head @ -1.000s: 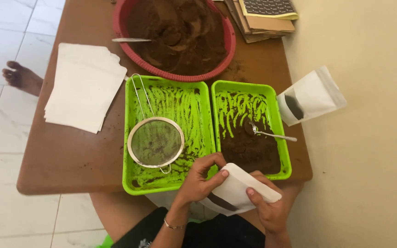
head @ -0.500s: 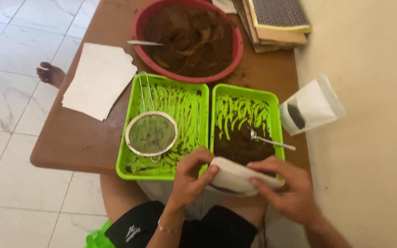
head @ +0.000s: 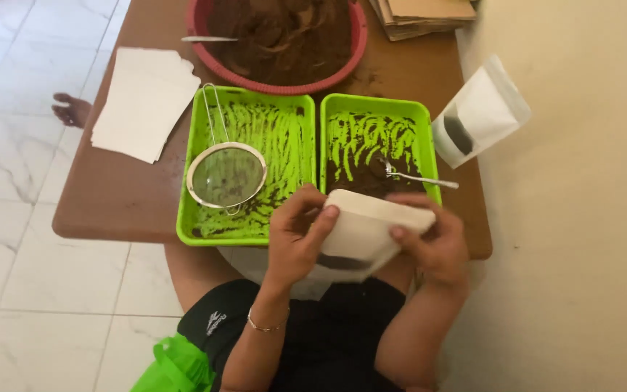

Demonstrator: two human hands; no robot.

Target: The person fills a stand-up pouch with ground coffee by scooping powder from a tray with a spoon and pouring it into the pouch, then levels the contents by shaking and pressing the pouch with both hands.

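Pouch (head: 361, 232), white, sits over the lap at 6 o'clock from the right tray (head: 408, 120), both hands' fingers pinching its ends: left hand (head: 295, 239), right hand (head: 433, 243). Best keep its mouth level, near the spoon (head: 415, 176) and brown powder (head: 361, 178).

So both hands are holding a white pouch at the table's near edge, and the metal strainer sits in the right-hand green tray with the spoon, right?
Not quite. The head view shows the metal strainer in the left green tray; only the spoon lies in the right green tray. The rest holds: the left hand and right hand both hold the white pouch at the table's near edge.
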